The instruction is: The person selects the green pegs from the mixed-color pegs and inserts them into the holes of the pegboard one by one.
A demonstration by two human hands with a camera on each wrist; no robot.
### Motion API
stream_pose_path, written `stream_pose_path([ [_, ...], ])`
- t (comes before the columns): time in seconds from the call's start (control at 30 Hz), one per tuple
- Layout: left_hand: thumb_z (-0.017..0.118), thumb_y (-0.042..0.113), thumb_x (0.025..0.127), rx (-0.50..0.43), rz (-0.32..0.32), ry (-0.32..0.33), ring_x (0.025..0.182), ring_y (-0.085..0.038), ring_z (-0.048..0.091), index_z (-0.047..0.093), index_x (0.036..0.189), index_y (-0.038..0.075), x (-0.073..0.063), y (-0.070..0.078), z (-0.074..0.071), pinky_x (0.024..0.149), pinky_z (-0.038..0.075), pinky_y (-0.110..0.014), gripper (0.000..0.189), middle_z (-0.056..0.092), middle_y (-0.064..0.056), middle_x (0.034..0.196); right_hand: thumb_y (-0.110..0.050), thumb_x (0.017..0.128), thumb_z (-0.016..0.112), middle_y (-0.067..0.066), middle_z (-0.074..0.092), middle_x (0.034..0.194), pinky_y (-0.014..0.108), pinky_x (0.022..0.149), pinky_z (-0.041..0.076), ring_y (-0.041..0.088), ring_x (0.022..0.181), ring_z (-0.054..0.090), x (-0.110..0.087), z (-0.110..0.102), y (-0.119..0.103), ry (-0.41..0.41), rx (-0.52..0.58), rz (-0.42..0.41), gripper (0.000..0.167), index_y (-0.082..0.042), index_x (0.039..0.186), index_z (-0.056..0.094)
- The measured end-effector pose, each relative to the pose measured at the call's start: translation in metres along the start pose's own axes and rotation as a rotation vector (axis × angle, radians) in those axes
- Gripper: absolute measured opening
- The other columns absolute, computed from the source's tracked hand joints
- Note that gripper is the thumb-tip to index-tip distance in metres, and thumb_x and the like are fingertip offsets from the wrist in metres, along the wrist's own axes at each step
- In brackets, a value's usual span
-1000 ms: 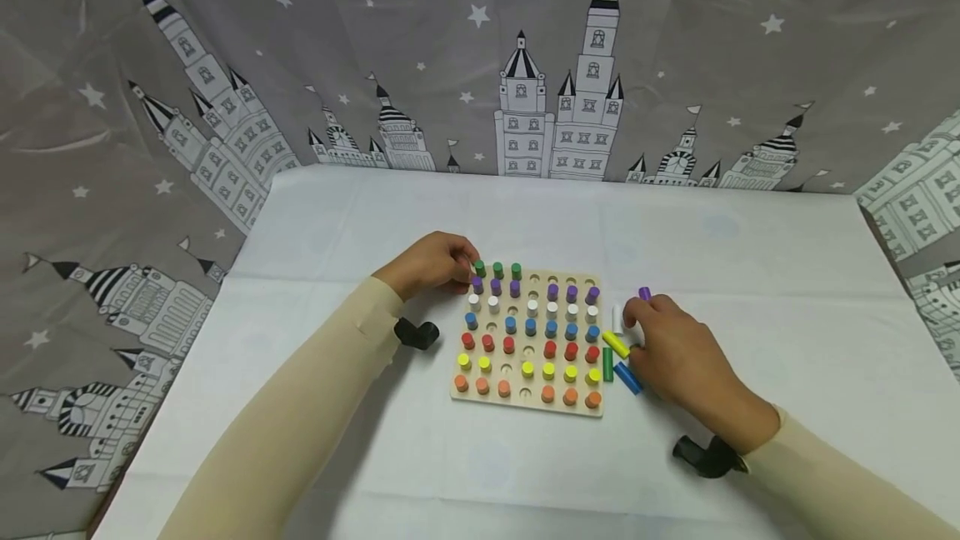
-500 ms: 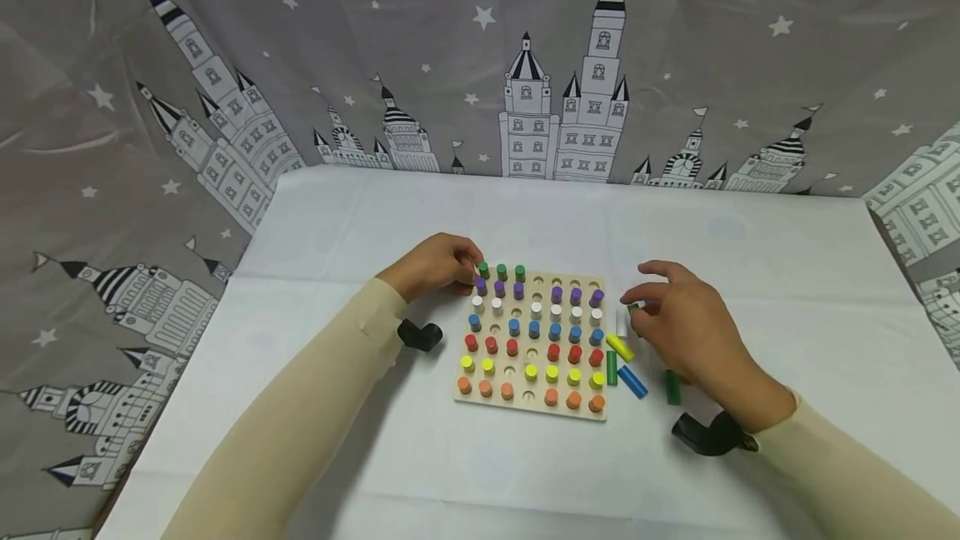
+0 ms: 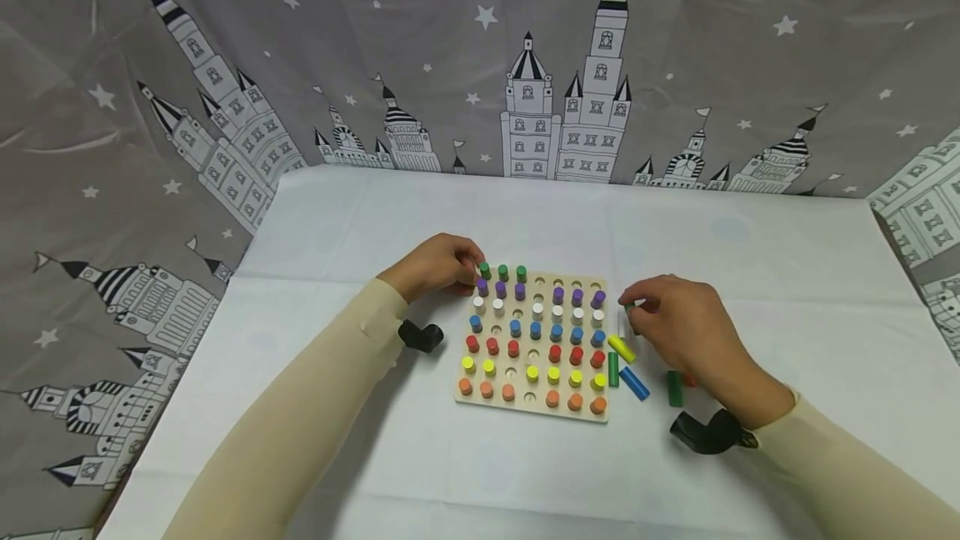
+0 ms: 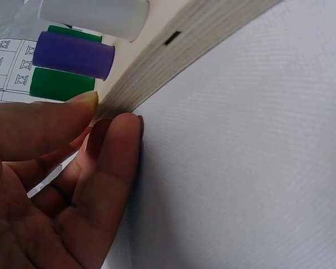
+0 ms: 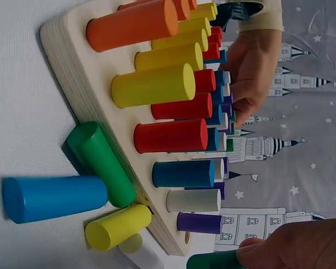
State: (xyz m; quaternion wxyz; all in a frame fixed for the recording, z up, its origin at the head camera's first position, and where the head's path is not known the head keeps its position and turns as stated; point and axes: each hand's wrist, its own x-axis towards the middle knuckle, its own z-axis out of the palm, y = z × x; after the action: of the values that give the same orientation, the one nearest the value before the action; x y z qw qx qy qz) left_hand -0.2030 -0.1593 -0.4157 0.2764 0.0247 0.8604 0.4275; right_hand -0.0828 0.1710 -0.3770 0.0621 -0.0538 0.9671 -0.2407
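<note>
A wooden pegboard (image 3: 517,405) lies on the white cloth, with rows of coloured pegs standing in its holes. My left hand (image 3: 441,263) holds its far left corner, the thumb at the top edge and a finger against the side. In the left wrist view, the thumb (image 4: 50,126) lies close to a green peg (image 4: 61,84) and a purple peg (image 4: 73,54). Just right of the board, my right hand (image 3: 678,325) pinches a green peg (image 5: 215,260) between thumb and fingers. Several holes in the far green row show bare.
Loose pegs lie along the board's right side: a yellow peg (image 3: 621,348), a green peg (image 3: 613,370), a blue peg (image 3: 634,383) and a white peg (image 5: 141,255). Another green peg (image 3: 674,388) and a partly hidden red-orange peg (image 3: 688,379) lie beneath my right wrist.
My right hand has left the loose purple peg's spot and now has a green peg in its fingers. It has since lowered slightly. The left hand stays at the corner.
</note>
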Motion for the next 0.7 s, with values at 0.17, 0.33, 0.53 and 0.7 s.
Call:
stream_pose_path([
  [0.17,0.071,-0.004,0.093,-0.006,-0.003,0.003,0.079,-0.018,0.068,0.069,0.115,0.005,-0.0011,0.0010,0.0005,0.074,0.064,-0.027,0.024,0.061,-0.007,0.093,-0.014,0.096,0.071,0.013,0.077,0.107,0.028,0.063,0.050,0.024,0.085,0.062,0.0005,0.0007,0.0000,0.009,0.001,-0.001,0.025,-0.010,0.120,0.079],
  [0.33,0.072,-0.003,0.092,0.001,-0.002,0.009,0.078,-0.018,0.068,0.069,0.114,0.006,-0.0008,0.0010,0.0002,0.073,0.063,-0.026,0.023,0.061,-0.007,0.092,-0.016,0.097,0.071,0.014,0.078,0.113,0.031,0.067,0.054,0.026,0.091,0.063,0.0010,0.0009,-0.0005,0.015,0.017,0.009,0.027,-0.012,0.124,0.077],
  [0.53,0.072,-0.003,0.092,-0.012,-0.002,0.005,0.078,-0.017,0.068,0.069,0.113,0.006,0.0000,0.0005,0.0001,0.073,0.063,-0.026,0.022,0.061,-0.006,0.092,-0.020,0.098,0.073,0.013,0.078,0.116,0.036,0.073,0.057,0.030,0.096,0.067,0.0002,0.0013,-0.0016,0.025,0.022,0.027,0.034,-0.016,0.132,0.073],
  [0.7,0.073,-0.004,0.092,-0.026,-0.003,0.005,0.078,-0.017,0.067,0.069,0.112,0.006,0.0002,0.0003,0.0001,0.073,0.064,-0.026,0.023,0.060,-0.006,0.092,-0.020,0.098,0.073,0.012,0.078,0.119,0.040,0.076,0.058,0.031,0.099,0.068,-0.0002,0.0015,-0.0046,0.045,0.020,0.019,0.036,-0.017,0.134,0.072],
])
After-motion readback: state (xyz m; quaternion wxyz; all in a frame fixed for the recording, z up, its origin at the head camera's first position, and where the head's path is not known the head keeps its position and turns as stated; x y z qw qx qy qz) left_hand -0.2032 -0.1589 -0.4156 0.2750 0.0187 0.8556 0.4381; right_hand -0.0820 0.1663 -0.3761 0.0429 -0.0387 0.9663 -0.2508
